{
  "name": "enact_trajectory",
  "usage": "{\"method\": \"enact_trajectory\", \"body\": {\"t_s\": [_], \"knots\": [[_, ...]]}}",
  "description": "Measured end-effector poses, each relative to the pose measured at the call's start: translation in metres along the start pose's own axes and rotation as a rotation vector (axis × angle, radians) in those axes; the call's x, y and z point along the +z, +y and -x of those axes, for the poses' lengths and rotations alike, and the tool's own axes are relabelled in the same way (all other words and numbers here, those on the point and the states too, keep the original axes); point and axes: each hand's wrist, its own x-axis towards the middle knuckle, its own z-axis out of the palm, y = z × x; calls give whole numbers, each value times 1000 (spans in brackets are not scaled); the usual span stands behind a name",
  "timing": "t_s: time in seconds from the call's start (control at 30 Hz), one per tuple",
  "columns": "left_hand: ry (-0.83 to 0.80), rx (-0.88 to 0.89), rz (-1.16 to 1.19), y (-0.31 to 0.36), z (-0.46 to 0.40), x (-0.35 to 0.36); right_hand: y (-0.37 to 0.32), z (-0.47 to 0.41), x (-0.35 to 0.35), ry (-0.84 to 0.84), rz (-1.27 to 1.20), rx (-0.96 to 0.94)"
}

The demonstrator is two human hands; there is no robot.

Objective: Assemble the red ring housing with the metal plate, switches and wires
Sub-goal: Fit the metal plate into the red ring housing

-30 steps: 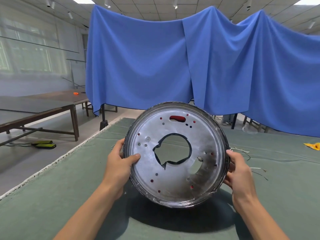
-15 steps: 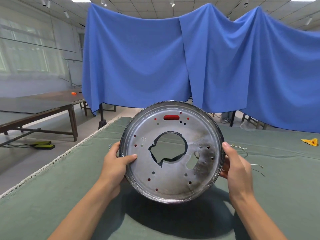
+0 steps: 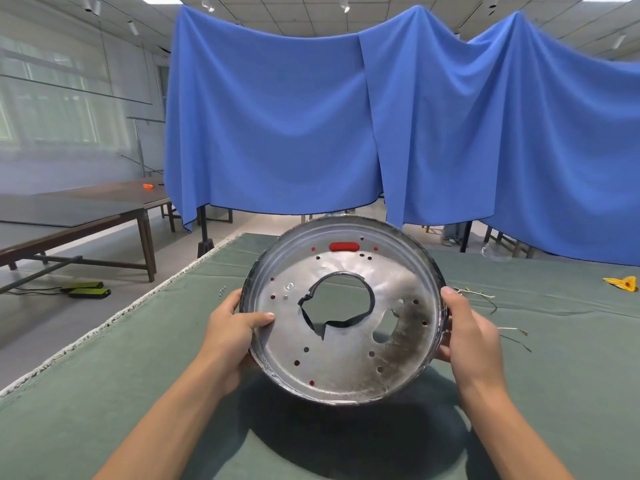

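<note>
A round metal plate (image 3: 346, 362) with a jagged central hole and several small holes is held up above the green table, its face tilted toward me. Red of the ring housing (image 3: 344, 246) shows through a slot near the top and through small holes; the rest of the housing is hidden behind the plate. My left hand (image 3: 232, 327) grips the left rim, thumb on the plate's face. My right hand (image 3: 469, 330) grips the right rim. Thin wires (image 3: 485, 299) lie on the table just right of the plate.
The green felt table (image 3: 138, 375) has its left edge running diagonally. Small screws (image 3: 221, 292) lie near that edge. A yellow-orange object (image 3: 621, 283) sits far right. Blue cloth (image 3: 346, 116) hangs behind. A wooden table (image 3: 86, 209) stands at the left.
The plate has been raised and tilted slightly, its top leaning further away. Both hands keep their grip on the rim.
</note>
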Motion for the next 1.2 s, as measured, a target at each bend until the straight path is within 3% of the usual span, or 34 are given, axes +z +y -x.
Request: {"method": "enact_trajectory", "body": {"t_s": [0.13, 0.37, 0.63, 0.9, 1.2], "knots": [[29, -148, -83, 7, 2, -4, 4, -1, 3, -67, 128, 140], [14, -211, -278, 18, 5, 3, 8, -4, 2, -102, 436, 201], [-34, -271, -523, 29, 5, 4, 0, -18, -6, -229, 454, 519], [-32, -339, -685, 34, -3, 9, -6, -27, -6, -308, 620, 533], [-21, -255, -798, 27, -7, 7, -13, -24, -2, -325, 709, 533]]}}
